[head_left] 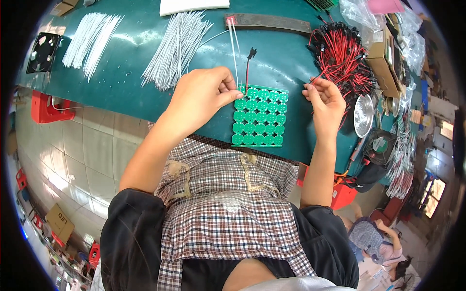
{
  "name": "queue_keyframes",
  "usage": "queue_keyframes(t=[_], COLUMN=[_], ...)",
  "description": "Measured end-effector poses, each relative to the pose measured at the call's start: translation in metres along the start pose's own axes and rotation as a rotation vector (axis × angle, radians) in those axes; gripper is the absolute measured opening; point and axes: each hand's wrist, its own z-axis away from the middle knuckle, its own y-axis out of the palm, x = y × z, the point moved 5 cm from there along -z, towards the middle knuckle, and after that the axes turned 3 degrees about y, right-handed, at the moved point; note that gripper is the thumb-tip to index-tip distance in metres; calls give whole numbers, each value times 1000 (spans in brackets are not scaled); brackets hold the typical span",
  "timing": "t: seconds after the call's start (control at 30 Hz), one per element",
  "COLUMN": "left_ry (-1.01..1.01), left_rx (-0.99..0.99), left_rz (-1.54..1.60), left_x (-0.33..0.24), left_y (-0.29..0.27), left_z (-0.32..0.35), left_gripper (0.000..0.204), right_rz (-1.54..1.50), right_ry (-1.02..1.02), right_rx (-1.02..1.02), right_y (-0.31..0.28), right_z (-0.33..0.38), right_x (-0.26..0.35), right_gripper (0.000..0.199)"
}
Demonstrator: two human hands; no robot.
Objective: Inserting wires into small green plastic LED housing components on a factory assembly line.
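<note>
- Head view: green circuit panel (262,117) lies on the teal table (136,53).
- Left hand (206,92): at the panel's upper-left corner, thumb and forefinger close together; I cannot tell what they pinch.
- Right hand (326,103): right of the panel, fingertips pinching a red wire (318,76).
- Black-plugged lead (247,70): extends above the panel.

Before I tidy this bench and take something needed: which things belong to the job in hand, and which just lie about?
Likely in the job:
green circuit-board panel, at the left hand
red-black lead at the panel's top
pile of similar leads, beside the right hand

Apparently lying about:
black fan, far left
cardboard box, right
clear plastic bags, upper right
</note>
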Motion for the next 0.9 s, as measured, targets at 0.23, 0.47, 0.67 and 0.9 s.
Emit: queue_keyframes(t=[0.23, 0.47, 0.67, 0.9], left_ry=[-99, -90, -37, -321], left_rx=[48, 31, -78, -594], left_rz=[191, 142, -35, -902], left_x=[5, 7, 7, 91], left_y=[-3, -1, -38, -170], left_z=[-1, 1, 10, 17], left_gripper=[15, 14, 12, 25], right_rz=[-146, -162, -23, -159], right_ry=[-3, 5, -74, 116], right_rx=[188, 263, 300, 257], right_y=[27, 54, 54, 53], right_z=[21, 33, 38, 40], right_x=[20, 29, 25, 24], right_gripper=[16, 10, 25, 13])
